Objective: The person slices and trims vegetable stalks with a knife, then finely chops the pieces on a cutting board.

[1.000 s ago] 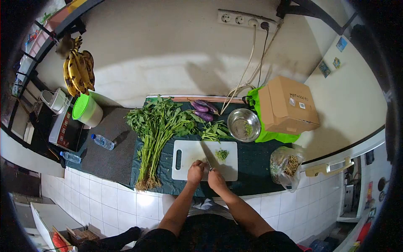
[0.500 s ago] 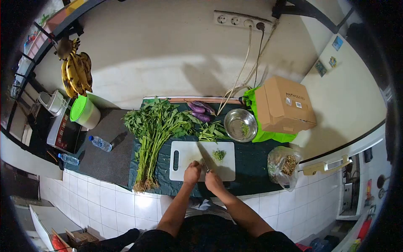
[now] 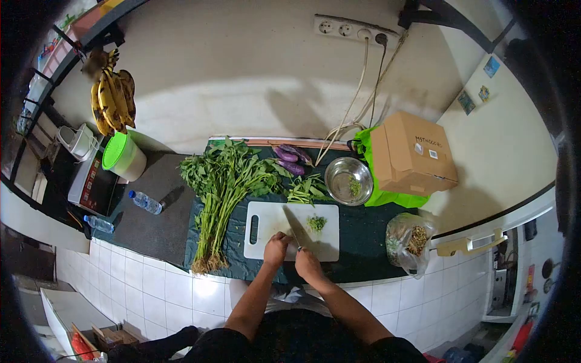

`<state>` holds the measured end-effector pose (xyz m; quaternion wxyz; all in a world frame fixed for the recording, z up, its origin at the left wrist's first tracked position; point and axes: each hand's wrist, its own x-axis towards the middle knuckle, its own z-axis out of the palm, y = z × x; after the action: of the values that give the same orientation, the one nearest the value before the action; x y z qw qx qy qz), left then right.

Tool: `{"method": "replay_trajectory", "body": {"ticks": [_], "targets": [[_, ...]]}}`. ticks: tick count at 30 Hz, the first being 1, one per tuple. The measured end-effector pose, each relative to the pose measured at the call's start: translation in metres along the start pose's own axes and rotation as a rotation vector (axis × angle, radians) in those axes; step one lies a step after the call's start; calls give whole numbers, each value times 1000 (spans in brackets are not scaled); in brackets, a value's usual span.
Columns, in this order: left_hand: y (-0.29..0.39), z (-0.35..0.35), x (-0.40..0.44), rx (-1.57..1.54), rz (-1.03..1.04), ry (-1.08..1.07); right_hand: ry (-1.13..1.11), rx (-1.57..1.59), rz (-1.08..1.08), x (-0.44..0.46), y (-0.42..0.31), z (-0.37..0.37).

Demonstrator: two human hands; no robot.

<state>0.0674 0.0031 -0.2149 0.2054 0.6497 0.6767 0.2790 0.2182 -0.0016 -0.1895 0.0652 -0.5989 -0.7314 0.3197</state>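
A white cutting board (image 3: 261, 212) lies on the dark green cloth. My right hand (image 3: 308, 264) is closed round the handle of a knife (image 3: 295, 225), whose blade points up and to the left over the board. Beside it, at the board's lower edge, my left hand (image 3: 277, 247) has its fingers pressed together near the blade; whatever they pinch is too small to make out. A small heap of chopped greens (image 3: 316, 224) rests on the right part of the board.
Leafy greens with roots (image 3: 227, 193) lie left of the board. Behind are purple eggplants (image 3: 292, 158), cut leaves (image 3: 307, 189) and a metal bowl (image 3: 349, 181). A cardboard box (image 3: 414, 154) and a plastic bag (image 3: 410, 242) stand right, bottles (image 3: 145, 202) left.
The camera view shifts slightly between frames. Both hands stay close together at the lower edge of the board, with the knife still in my right hand.
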Motion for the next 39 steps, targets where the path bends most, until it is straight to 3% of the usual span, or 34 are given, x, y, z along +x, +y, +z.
{"method": "replay_trajectory", "body": {"ticks": [5, 14, 39], "targets": [[7, -2, -4, 3, 9, 44, 74, -29, -21, -10, 9, 13], [4, 2, -10, 8, 28, 64, -41, -4, 14, 0, 5, 3], [-1, 2, -7, -12, 33, 47, -61, -36, 14, 12, -8, -6]]}}
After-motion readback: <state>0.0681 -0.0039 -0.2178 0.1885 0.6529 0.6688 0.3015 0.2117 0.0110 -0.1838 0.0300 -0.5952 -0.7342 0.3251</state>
